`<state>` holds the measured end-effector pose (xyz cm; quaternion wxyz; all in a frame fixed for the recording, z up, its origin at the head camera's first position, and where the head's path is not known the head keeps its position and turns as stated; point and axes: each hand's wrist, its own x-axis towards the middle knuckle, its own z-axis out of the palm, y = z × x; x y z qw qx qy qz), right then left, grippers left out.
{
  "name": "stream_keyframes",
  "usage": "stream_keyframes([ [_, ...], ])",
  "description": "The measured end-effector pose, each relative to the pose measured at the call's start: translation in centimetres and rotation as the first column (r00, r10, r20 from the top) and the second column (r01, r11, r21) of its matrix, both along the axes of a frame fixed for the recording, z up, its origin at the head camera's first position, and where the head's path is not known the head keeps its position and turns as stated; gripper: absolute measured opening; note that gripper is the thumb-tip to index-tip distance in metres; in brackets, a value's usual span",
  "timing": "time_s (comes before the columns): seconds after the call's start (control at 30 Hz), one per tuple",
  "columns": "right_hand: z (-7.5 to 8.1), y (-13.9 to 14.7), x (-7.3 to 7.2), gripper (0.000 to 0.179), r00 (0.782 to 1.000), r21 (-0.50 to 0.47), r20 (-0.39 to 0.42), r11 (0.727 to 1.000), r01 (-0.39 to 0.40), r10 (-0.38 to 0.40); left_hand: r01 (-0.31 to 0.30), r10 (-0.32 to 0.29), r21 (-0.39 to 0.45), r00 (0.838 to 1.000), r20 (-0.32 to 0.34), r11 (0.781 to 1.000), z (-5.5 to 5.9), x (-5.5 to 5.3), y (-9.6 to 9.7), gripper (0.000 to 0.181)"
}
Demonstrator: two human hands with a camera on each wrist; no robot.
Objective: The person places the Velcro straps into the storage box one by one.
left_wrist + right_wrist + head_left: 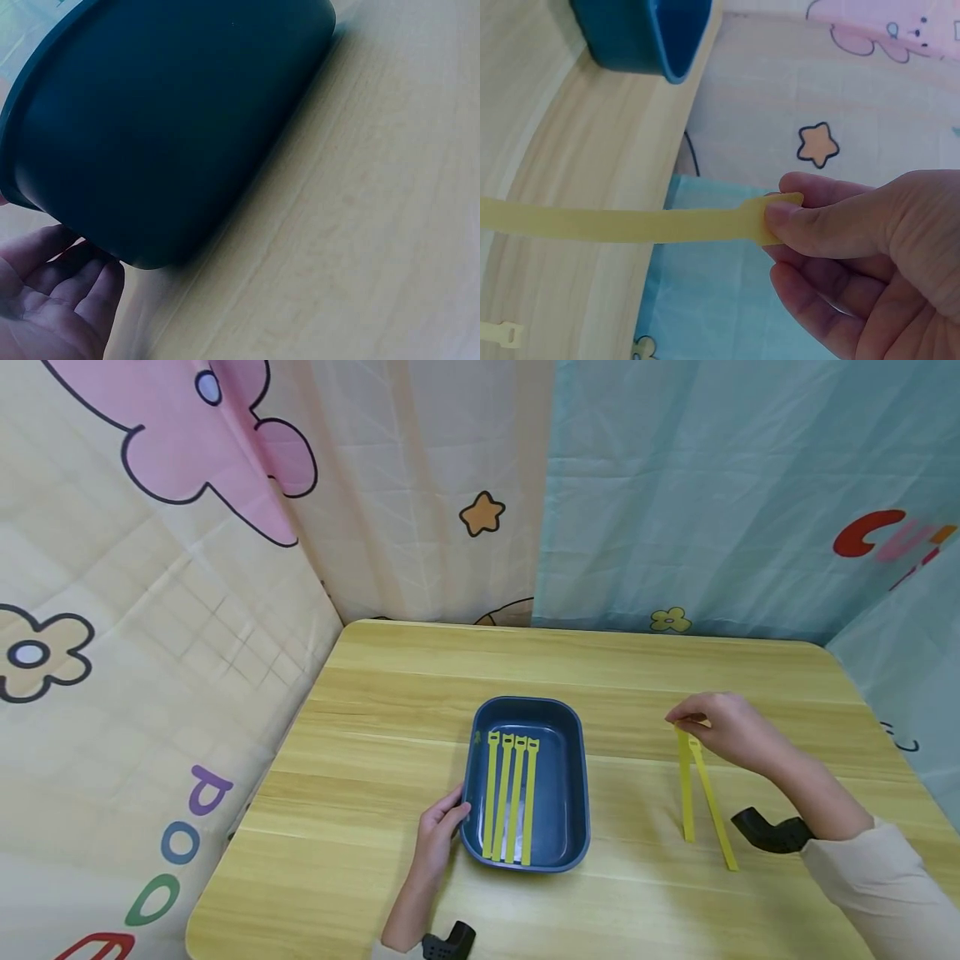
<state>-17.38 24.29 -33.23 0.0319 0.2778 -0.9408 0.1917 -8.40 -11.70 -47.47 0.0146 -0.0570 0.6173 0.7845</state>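
A dark blue tray stands on the table, with several yellow hook-and-loop cable ties laid lengthwise side by side in its left part. My left hand grips the tray's left side, thumb at the rim and fingers against the outer wall. In the left wrist view the tray's wall fills the upper left. To the right of the tray my right hand pinches one yellow cable tie by its wide head end, thumb on top, the strap hanging down. Another cable tie lies on the table just below that hand.
The pale wooden table has rounded corners. Printed curtains hang along its back and left side, and blue cloth hangs at the right. Black wrist mounts sit on both forearms.
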Motion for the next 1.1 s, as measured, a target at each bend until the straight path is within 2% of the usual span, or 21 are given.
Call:
stream_keyframes([
  [0.17, 1.2, -0.6, 0.7, 0.018, 0.996, -0.009, -0.082, 1.000, -0.029, 0.029, 0.004, -0.004, -0.014, 1.000, -0.017, 1.000, -0.2, 0.0, 0.0, 0.046],
  [0.37, 2.9, -1.3, 1.6, 0.024, 0.979, -0.043, -0.196, 0.997, -0.067, 0.058, 0.005, -0.007, -0.046, 0.999, -0.044, 0.999, -0.3, 0.1, 0.1, 0.045],
  [0.67, 5.3, -3.1, 2.4, 0.028, 0.926, -0.121, -0.375, 0.988, -0.099, 0.047, 0.005, -0.005, -0.009, 1.000, -0.012, 1.000, -0.1, 0.0, 0.0, 0.043],
  [0.8, 5.9, -4.4, 3.2, 0.031, 0.897, -0.167, -0.433, 0.970, -0.174, 0.087, -0.001, -0.001, -0.038, 0.999, -0.053, 0.999, -0.4, 0.0, 0.0, 0.044],
  [0.9, 6.0, -5.3, 3.9, 0.033, 0.883, -0.209, -0.456, 0.952, -0.225, 0.109, -0.004, -0.001, -0.052, 0.996, -0.092, 0.999, -0.9, 0.0, 0.0, 0.048],
  [1.1, 5.6, -6.3, 5.2, 0.028, 0.872, -0.297, -0.479, 0.915, -0.274, 0.106, 0.004, -0.006, -0.035, 0.998, -0.063, 0.999, -2.2, -0.3, -0.2, 0.060],
])
